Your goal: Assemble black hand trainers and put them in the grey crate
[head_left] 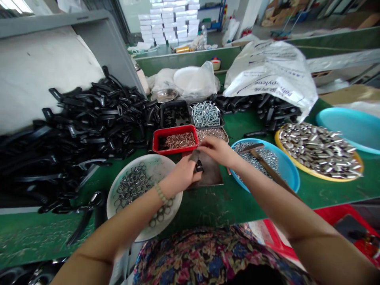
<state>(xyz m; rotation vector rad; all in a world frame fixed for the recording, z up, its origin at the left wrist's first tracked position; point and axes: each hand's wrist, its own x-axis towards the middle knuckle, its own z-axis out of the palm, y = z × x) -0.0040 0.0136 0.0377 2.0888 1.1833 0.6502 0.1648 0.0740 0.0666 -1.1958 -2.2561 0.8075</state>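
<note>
My left hand (184, 172), a beaded bracelet at its wrist, is closed around a small black part (199, 166) above a flat metal plate (212, 170). The fingers hide most of this part, so its exact kind does not show. Close against it, my right hand (215, 149) has thumb and fingers pinched together near the left fingertips; whatever lies between them is too small to make out. Just beyond both hands stands a red tray (156, 146) of copper-coloured pins (179, 140). To its right is a tray of small copper-coloured pieces (212, 133).
A white basin (111, 198) of metal rings is at left, below heaped black handles (113, 107). At right, a blue basin (293, 180) bears a hammer (268, 168); a yellow basin (320, 177) holds metal sleeves. Bolts (205, 114) fill a black tray behind. A plastic bag (273, 67) covers more black parts.
</note>
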